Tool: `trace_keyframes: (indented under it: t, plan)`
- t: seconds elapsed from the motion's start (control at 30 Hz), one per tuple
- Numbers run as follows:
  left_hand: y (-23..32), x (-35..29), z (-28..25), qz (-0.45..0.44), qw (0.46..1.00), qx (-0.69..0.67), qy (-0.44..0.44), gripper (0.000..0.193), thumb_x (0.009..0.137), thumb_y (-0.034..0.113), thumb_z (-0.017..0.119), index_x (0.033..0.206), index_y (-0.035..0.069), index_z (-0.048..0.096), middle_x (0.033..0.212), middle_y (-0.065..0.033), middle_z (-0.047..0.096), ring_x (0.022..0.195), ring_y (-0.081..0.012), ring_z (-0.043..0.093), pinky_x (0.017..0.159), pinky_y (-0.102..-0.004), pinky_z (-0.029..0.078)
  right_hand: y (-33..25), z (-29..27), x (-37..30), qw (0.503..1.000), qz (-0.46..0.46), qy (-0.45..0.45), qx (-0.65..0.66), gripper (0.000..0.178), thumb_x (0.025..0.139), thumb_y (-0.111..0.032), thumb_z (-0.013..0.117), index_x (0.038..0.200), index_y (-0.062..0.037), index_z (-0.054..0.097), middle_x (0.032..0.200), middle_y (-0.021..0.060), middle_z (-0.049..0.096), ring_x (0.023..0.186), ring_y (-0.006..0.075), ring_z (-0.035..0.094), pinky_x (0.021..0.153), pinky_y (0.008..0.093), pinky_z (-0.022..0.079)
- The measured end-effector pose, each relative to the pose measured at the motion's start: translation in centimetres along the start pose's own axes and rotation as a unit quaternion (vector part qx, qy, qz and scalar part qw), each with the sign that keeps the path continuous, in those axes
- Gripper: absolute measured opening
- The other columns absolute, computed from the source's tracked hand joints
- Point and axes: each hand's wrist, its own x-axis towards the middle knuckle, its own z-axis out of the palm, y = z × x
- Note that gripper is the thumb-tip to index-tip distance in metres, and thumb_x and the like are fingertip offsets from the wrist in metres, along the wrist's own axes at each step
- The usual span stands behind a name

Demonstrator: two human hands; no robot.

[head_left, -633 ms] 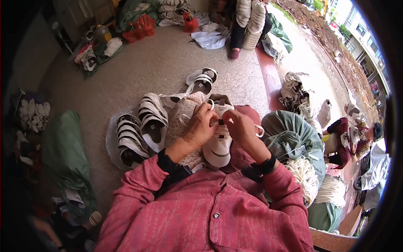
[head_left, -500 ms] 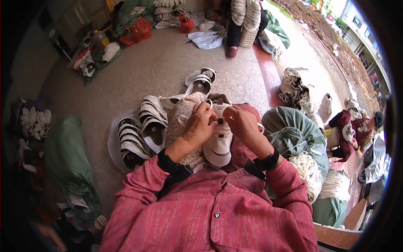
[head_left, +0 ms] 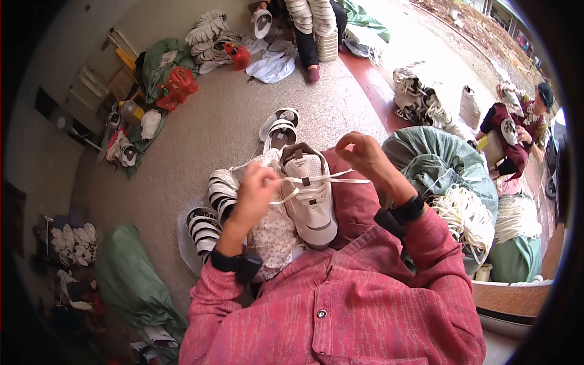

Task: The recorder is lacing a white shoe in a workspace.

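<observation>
A white and beige sneaker (head_left: 310, 210) rests on my lap, its toe toward me. White shoelace (head_left: 328, 179) crosses its tongue, with ends lying out to the right. My left hand (head_left: 255, 191), smeared by motion, is closed at the shoe's left side, and a strand of lace runs to its fingertips. Off to the upper right of the shoe, my right hand (head_left: 368, 158) is raised with fingers curled into a pinch; what they hold, if anything, cannot be made out. The visible lace ends lie below that hand, apart from it.
Nested shoes (head_left: 207, 228) stand at my left, with more shoes (head_left: 281, 131) ahead. A green sack (head_left: 444, 155) and bundled white laces (head_left: 462, 213) sit at my right. A person in maroon (head_left: 514, 134) handles shoes farther right; another person's legs (head_left: 307, 48) show ahead.
My hands have moved apart from the shoe's tongue, the right one up and rightward, the left one leftward. Lace ends now stretch across the shoe. The view has turned somewhat.
</observation>
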Motion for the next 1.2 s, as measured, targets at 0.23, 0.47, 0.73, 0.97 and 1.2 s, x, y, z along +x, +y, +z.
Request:
trace_keyframes:
  t: [0.23,0.47,0.73,0.97,1.2]
  plan:
    - [-7.5,-6.4,-12.8,-0.241,0.842,-0.331,0.351,0.017,0.095,0.021,0.061,0.100,0.005,0.058,0.082,-0.0022,0.058,0.063,-0.0061,0.050,0.043,-0.0201,0.035,2.4,-1.3,-1.6,0.986,0.124,0.005,0.109,0.016,0.089,-0.017,0.064,0.092,-0.0017,0.066,0.071,0.0020,0.061,0.059,0.0086,0.055,0.052,0.0252,0.045]
    - [-15.1,-14.5,-12.8,-0.332,0.608,-0.567,0.445,0.022,0.100,0.025,0.049,0.091,0.006,0.055,0.079,0.0003,0.058,0.052,-0.0081,0.042,0.034,-0.0219,0.028,2.9,2.4,-2.4,0.980,0.098,-0.051,0.164,0.017,0.092,-0.018,0.063,0.095,-0.0014,0.064,0.077,0.0015,0.061,0.060,0.0076,0.055,0.051,0.0224,0.046]
    - [-7.4,-9.5,-8.3,-0.309,0.773,-0.403,0.381,0.019,0.095,0.023,0.060,0.100,0.005,0.057,0.079,0.0005,0.057,0.049,-0.0040,0.042,0.034,-0.0181,0.026,2.6,3.1,-2.3,0.996,-0.014,-0.067,0.048,0.014,0.089,-0.015,0.064,0.097,-0.0031,0.064,0.083,0.0042,0.062,0.073,0.0132,0.061,0.063,0.0276,0.050]
    - [2.1,-3.3,1.7,-0.062,0.985,-0.129,0.095,0.013,0.086,0.010,0.069,0.097,0.001,0.070,0.084,0.0010,0.066,0.075,-0.0070,0.059,0.061,-0.0221,0.046,-0.8,5.0,-1.9,0.973,-0.174,-0.077,-0.135,0.007,0.085,-0.013,0.061,0.090,-0.0081,0.063,0.092,0.0107,0.056,0.081,0.0291,0.063,0.067,0.0398,0.051]
    - [3.5,-1.6,5.2,0.078,0.982,0.138,0.103,0.012,0.078,0.009,0.071,0.090,0.009,0.069,0.092,-0.0068,0.061,0.075,-0.0282,0.064,0.062,-0.0357,0.051,-1.0,5.0,-1.4,0.954,-0.204,-0.099,-0.197,0.004,0.079,-0.007,0.059,0.082,-0.0046,0.061,0.105,0.0104,0.053,0.091,0.0285,0.059,0.071,0.0379,0.051]
